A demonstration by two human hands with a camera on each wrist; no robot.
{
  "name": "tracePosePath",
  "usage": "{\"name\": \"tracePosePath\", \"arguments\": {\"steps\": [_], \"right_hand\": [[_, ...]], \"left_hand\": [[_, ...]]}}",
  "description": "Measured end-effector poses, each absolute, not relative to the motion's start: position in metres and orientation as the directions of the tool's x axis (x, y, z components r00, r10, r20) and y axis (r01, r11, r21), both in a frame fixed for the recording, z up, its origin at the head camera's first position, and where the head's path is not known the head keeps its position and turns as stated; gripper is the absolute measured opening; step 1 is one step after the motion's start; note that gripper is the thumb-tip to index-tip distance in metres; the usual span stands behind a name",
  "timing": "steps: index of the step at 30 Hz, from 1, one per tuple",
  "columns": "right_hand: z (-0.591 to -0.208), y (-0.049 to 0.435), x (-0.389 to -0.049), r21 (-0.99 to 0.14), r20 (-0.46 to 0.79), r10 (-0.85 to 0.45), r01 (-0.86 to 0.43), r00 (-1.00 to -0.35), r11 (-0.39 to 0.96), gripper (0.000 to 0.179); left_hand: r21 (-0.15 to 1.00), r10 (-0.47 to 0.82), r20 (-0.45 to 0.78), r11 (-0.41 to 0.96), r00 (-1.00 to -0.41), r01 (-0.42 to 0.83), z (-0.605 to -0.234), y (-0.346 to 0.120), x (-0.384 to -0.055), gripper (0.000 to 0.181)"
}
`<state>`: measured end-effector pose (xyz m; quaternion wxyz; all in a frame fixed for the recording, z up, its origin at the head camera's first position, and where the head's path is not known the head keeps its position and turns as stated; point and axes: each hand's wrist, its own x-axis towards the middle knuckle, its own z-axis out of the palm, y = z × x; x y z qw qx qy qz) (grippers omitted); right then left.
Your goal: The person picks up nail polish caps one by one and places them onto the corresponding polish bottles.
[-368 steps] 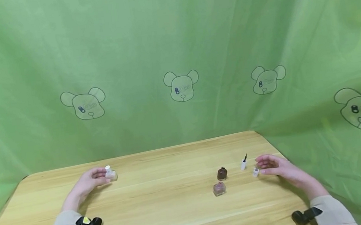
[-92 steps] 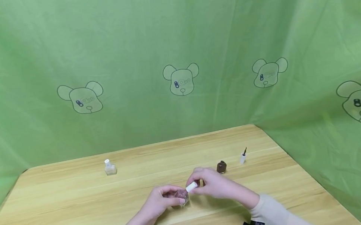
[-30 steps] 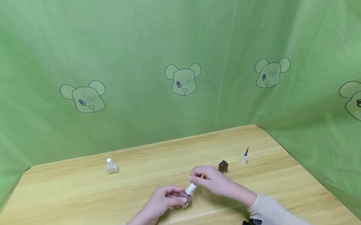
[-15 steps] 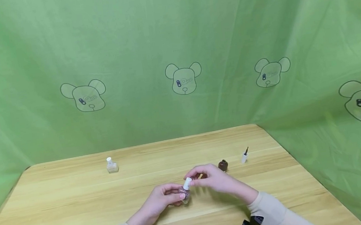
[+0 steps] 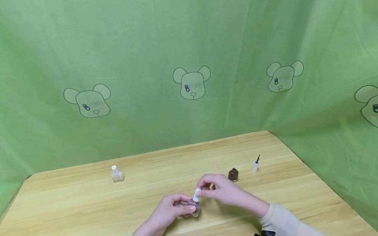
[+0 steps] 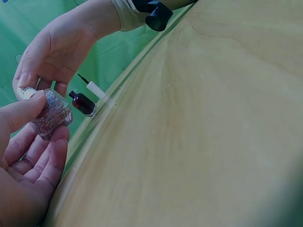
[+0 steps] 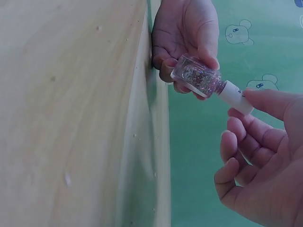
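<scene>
My left hand (image 5: 169, 214) grips a small square glass bottle of glittery pink nail polish (image 7: 196, 76) between thumb and fingers. On the bottle's neck sits a white cap (image 7: 236, 97), which my right hand (image 5: 220, 189) pinches between thumb and index finger. In the right wrist view the bottle is tilted, and its other fingers are curled below the cap. Behind the right hand an uncapped dark brown nail polish bottle (image 5: 233, 174) stands on the table. Beside it a white brush cap (image 5: 256, 165) stands with its dark brush pointing up.
A clear nail polish bottle with a white cap (image 5: 117, 176) stands at the back left of the wooden table (image 5: 62, 212). A green curtain (image 5: 139, 61) with bear drawings hangs behind the table and along its sides.
Over twelve seconds, my left hand left the clear bottle and took up the glitter bottle, and my right hand brought its white cap over. Lately the cap has tipped upright onto the neck.
</scene>
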<state>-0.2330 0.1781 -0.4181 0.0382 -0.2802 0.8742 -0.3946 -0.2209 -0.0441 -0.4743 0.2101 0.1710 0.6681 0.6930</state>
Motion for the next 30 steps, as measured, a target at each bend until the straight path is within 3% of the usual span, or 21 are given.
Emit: {"name": "tracePosePath", "arguments": {"steps": [6, 16, 23, 30], "right_hand": [[-0.4173, 0.1753, -0.2301, -0.668, 0.169, -0.548, -0.504, -0.819, 0.548, 0.021], [-0.4202, 0.1750, -0.2280, -0.706, 0.064, -0.531, -0.414, -0.845, 0.574, 0.044], [-0.4198, 0.1765, -0.2321, -0.708, 0.089, -0.546, -0.438, -0.833, 0.554, 0.023], [-0.4167, 0.1796, -0.2336, -0.748, 0.121, -0.568, -0.451, -0.814, 0.488, 0.027]], "left_hand": [[0.998, 0.504, -0.056, 0.029, -0.862, -0.048, -0.4731, -0.0430, -0.2191, 0.033], [0.997, 0.503, -0.065, 0.069, -0.862, -0.034, -0.4755, -0.0427, -0.2174, 0.034], [0.997, 0.509, -0.066, 0.010, -0.858, -0.071, -0.4768, -0.0450, -0.2186, 0.034], [0.998, 0.517, -0.061, 0.005, -0.854, -0.068, -0.4758, -0.0446, -0.2211, 0.035]]}}
